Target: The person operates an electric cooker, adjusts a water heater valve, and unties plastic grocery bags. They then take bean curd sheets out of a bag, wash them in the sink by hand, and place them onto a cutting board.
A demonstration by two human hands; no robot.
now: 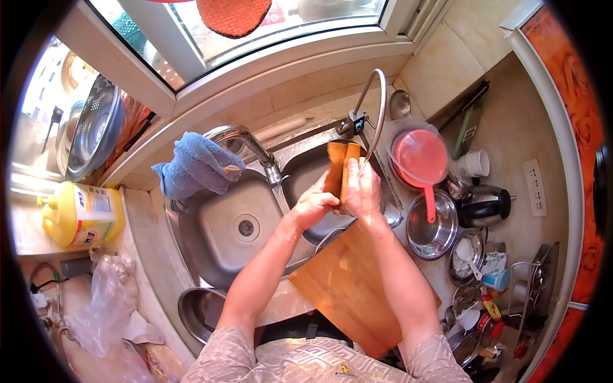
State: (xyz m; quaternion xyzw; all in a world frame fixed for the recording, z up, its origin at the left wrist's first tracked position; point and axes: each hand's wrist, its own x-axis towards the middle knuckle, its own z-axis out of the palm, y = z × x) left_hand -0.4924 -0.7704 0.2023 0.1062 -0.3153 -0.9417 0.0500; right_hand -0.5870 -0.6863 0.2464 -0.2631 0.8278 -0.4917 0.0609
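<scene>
Over the right sink basin [299, 185], both hands grip a folded orange-brown cloth [336, 182]; its two upright folds stick up past the fingers. My left hand [313, 205] is closed on its left side, the thumb pointing right. On the right side, my right hand [363, 190] is wrapped round it, below the thin curved spout [382, 96]. Under my right forearm lies a wooden cutting board [357, 281], reaching from the basin's front edge toward my body. The cloth's lower part is hidden by my hands.
A chrome faucet [273, 171] stands between the basins, with a blue towel [198, 165] draped over its spout. To the right are a pink strainer [420, 157], a metal bowl [432, 223] and a kettle [482, 205]. At left stands a yellow jug [83, 214].
</scene>
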